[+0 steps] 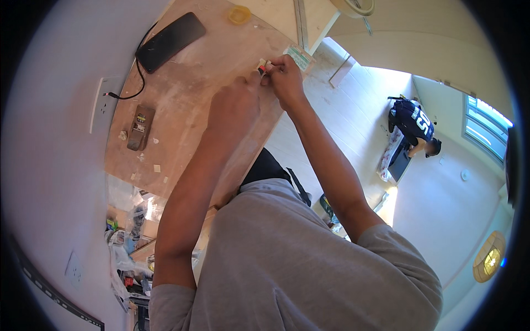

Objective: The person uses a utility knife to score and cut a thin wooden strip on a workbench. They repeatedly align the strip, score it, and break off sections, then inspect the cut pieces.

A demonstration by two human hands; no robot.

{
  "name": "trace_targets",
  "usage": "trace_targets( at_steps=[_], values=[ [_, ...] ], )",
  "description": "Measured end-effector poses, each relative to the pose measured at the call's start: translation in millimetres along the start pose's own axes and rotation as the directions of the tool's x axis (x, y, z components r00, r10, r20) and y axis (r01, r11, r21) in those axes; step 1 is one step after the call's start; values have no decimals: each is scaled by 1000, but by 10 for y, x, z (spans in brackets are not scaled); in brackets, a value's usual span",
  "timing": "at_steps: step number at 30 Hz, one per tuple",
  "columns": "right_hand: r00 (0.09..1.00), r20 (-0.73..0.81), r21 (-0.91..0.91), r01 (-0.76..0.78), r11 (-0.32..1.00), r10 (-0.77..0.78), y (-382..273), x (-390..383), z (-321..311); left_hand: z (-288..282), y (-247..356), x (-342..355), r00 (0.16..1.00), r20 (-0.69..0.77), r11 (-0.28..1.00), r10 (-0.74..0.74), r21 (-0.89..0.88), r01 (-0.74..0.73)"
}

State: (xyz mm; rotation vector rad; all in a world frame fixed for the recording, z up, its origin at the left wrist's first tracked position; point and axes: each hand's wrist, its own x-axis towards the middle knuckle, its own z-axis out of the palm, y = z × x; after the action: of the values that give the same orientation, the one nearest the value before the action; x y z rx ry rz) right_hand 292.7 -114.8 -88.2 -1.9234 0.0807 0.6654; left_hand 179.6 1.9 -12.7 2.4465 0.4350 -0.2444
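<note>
Over the dusty wooden tabletop (182, 94), my two hands meet near its far right edge. My left hand (234, 107) is closed, its fingertips against a small piece with red and black parts (261, 70). Touching the same piece from the right, my right hand (288, 83) pinches its whitish end (269, 66). The fingers cover much of it, so its kind cannot be made out. Just beyond the right hand lies a flat white and green packet or card (300, 57).
A black phone (171, 43) lies by the wall, with a black cable (144, 83) beside it near a white wall socket (102, 106). A dark handheld block (141, 128) and a yellow round lid (239, 15) are on the table. Another person (411, 118) bends over at the right.
</note>
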Motion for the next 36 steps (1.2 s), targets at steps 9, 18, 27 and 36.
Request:
trace_targets(
  at_steps=[9,18,27,36],
  values=[
    [999,-21,-1,-39,999,39,-41,13,40,-15,-96,-155,1000,-3,1000,-2,-29,2],
    [996,35,38,-78,996,77,-63,49,-12,-22,-73,-291,1000,11,1000,-8,18,8],
    [999,16,-50,-39,998,40,-76,-29,35,-16,-101,-508,1000,-6,999,-17,28,17],
    [989,147,-8,-22,1000,23,-122,-85,-82,-36,-119,-677,1000,4,997,-17,75,16]
  ],
)
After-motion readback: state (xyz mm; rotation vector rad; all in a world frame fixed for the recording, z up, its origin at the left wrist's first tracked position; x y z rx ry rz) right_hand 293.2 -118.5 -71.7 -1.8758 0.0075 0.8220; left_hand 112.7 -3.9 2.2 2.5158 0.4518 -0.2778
